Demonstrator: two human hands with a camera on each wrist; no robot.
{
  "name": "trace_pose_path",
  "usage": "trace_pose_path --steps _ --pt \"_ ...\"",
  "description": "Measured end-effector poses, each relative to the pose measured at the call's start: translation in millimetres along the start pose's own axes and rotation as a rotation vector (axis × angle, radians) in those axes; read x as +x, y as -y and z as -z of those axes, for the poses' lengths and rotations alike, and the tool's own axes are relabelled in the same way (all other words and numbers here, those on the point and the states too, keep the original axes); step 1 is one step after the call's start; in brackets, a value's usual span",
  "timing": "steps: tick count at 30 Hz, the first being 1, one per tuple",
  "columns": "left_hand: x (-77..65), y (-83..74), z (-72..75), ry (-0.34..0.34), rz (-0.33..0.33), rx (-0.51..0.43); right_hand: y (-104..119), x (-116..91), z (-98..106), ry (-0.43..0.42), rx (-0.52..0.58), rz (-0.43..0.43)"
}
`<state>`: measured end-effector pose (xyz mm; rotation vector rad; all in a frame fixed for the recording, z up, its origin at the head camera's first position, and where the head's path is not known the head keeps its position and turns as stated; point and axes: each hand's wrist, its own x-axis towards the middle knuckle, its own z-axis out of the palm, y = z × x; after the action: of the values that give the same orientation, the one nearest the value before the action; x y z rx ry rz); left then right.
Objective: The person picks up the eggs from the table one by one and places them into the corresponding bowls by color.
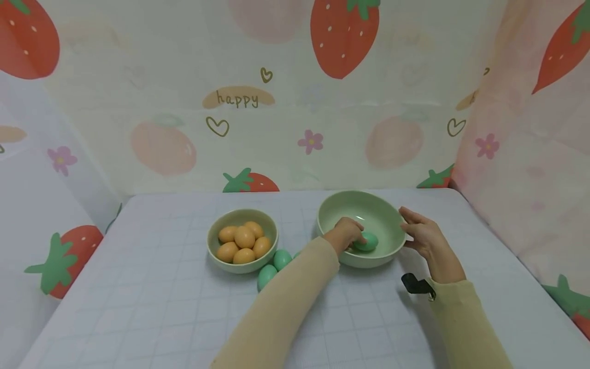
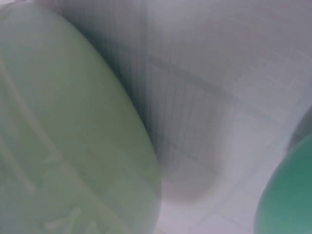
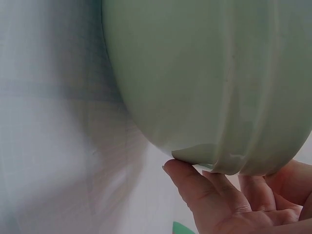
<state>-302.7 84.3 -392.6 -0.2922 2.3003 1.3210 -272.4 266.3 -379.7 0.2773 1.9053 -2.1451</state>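
Observation:
In the head view my left hand (image 1: 344, 233) reaches over the near left rim of the larger pale green bowl (image 1: 369, 209). Its fingers are curled on a green egg (image 1: 368, 242) inside that bowl. My right hand (image 1: 426, 241) grips the same bowl at its right side. In the right wrist view the right fingers (image 3: 192, 183) meet the bowl's outer wall (image 3: 165, 87), and some fingertips are hidden. From the left wrist only the bowl's outside (image 2: 83, 126) and part of a green egg (image 2: 287, 195) show, without the hand.
Left of the larger bowl stands a smaller bowl (image 1: 211, 248) with several brown eggs (image 1: 244, 237). Beside it on the white grid-patterned table (image 1: 152, 307) lie green eggs (image 1: 267, 277), partly covered by the left sleeve. A strawberry-print curtain (image 1: 295, 113) closes off the back and sides.

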Motion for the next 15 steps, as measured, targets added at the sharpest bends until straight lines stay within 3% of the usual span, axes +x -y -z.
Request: trace_pose_path --steps 5,6,9,12,13,15 --pt "16.7 1.5 -0.8 0.022 -0.01 0.068 -0.9 0.6 -1.7 -0.008 -0.002 -0.003" --pt "29.6 5.8 -3.5 0.017 -0.032 0.08 -0.9 0.7 -2.0 -0.01 -0.004 -0.002" --pt "33.5 4.5 0.5 0.014 -0.063 0.135 -1.2 0.6 -1.5 -0.007 -0.007 0.0" --pt "21.1 0.1 8.7 0.019 -0.075 0.13 -0.9 0.0 -0.7 0.003 -0.011 0.005" --pt "4.2 -5.7 15.7 0.031 -0.064 0.118 -0.8 -0.1 -0.3 0.007 -0.009 0.006" --pt "-10.7 -7.7 23.1 0.058 -0.07 0.043 -0.2 -0.3 0.4 0.01 -0.011 0.008"
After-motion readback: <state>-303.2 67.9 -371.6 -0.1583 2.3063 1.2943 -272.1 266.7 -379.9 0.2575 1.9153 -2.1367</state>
